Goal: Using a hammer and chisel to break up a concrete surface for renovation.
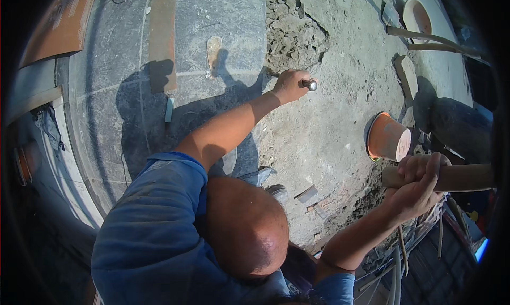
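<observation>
My left hand (293, 85) is closed around the handle of a hand tool (310, 85), whose round, shiny end faces up; its working end is mostly hidden. Just beyond it lies a patch of rough, lumpy mortar (295, 36) beside the grey tiles (235, 26). At the right, my right hand (420, 181) grips a thick wooden pole (464, 178); where the pole leads is out of view. Between my arms my bare knee (247, 225) shows, with a shoe tip past it.
An orange bucket (388, 137) lies tipped near my right hand. Beyond it are a stone block (407, 79), wooden poles (432, 36) and a round basin (416, 18). A flat board (162, 38) lies on the tiles. Scraps (306, 193) lie on the concrete; thin rods (398, 265) are lower right.
</observation>
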{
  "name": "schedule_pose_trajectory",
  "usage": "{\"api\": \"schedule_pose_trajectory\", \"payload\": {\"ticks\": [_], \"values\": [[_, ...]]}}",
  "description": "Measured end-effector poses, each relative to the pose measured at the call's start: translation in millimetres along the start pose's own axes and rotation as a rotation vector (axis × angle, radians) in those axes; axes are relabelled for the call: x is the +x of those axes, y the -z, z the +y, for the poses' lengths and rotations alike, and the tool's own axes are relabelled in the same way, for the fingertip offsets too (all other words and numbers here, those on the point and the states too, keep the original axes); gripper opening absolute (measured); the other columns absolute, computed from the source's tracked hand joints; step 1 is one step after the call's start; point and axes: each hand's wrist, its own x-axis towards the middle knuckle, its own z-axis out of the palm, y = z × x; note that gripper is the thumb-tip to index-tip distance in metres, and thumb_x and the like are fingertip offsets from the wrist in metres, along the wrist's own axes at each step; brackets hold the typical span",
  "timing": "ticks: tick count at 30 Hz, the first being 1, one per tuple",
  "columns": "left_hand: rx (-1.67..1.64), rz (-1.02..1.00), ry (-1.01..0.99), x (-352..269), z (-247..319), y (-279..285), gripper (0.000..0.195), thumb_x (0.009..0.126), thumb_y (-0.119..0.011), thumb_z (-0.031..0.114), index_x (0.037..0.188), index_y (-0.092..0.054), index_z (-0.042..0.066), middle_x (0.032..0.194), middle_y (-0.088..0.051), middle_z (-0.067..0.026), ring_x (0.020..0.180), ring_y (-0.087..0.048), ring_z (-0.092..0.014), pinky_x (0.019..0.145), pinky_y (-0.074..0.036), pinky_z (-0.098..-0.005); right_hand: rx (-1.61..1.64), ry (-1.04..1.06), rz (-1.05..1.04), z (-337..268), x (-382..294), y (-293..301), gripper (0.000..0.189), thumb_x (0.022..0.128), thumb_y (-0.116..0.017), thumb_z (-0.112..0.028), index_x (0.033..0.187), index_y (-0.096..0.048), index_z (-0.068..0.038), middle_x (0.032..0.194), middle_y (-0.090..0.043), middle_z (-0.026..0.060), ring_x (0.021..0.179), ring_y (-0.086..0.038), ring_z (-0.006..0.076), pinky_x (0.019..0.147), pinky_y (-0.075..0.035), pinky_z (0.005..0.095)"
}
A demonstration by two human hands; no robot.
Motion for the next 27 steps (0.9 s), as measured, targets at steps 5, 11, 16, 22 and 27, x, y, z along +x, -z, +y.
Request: {"api": "schedule_pose_trajectory", "payload": {"ticks": [5, 11, 16, 22, 27], "values": [[-0.036, 0.008, -0.02, 2.2, 5.6, -2.6, 0.042, 0.087, -0.066, 0.027, 0.062, -0.043, 0.002, 0.052, -0.044, -0.0129, 0.046, -0.043, -0.028, 0.048, -0.034, -0.0388, 0.233, 0.348, 0.381, -33.2, 13.2, -1.7, 0.044, 0.091, -0.041, -0.025, 0.052, -0.023, -0.016, 0.05, -0.026, -0.0021, 0.048, -0.037, 0.0125, 0.056, -0.037, 0.0272], [-0.048, -0.013, 0.028, -2.1, 0.2, -16.1, 0.04, 0.085, -0.066, 0.027, 0.061, -0.047, 0.002, 0.054, -0.047, -0.014, 0.048, -0.048, -0.03, 0.049, -0.037, -0.041, -0.346, -0.672, -0.381, 181.5, -133.4, 20.5, 0.015, 0.086, -0.061, -0.006, 0.085, -0.046, -0.004, 0.059, -0.046, -0.0004, 0.044, -0.041, 0.0072, 0.041, -0.033, 0.0238], [-0.026, 0.043, -0.066, -3.6, -11.1, -4.5, 0.039, 0.085, -0.066, 0.027, 0.062, -0.048, 0.001, 0.055, -0.048, -0.0137, 0.05, -0.048, -0.031, 0.05, -0.037, -0.0406, -0.093, -0.106, -0.079, 26.1, -10.9, 0.4, 0.01, 0.086, -0.057, -0.003, 0.085, -0.047, -0.004, 0.057, -0.04, -0.0023, 0.044, -0.037, 0.0051, 0.04, -0.03, 0.0216], [-0.047, -0.038, -0.032, 1.2, 4.0, -0.7, 0.039, 0.085, -0.066, 0.027, 0.063, -0.047, 0.001, 0.055, -0.048, -0.0132, 0.048, -0.046, -0.028, 0.048, -0.035, -0.0385, 0.263, 0.362, 0.319, -13.3, 7.0, -8.2, 0.032, 0.094, -0.042, -0.021, 0.065, -0.029, -0.015, 0.05, -0.019, -0.0033, 0.045, -0.027, 0.0109, 0.046, -0.033, 0.0247], [-0.093, -0.022, -0.075, -0.6, -5.3, -2.8, 0.04, 0.085, -0.067, 0.027, 0.063, -0.046, 0.001, 0.053, -0.046, -0.0123, 0.047, -0.044, -0.024, 0.048, -0.035, -0.0379, -0.237, -0.807, -0.352, 174.6, -138.9, 7.8, 0.016, 0.086, -0.061, -0.008, 0.083, -0.046, -0.004, 0.052, -0.045, 0.0002, 0.038, -0.041, 0.0077, 0.035, -0.034, 0.0254]]}}
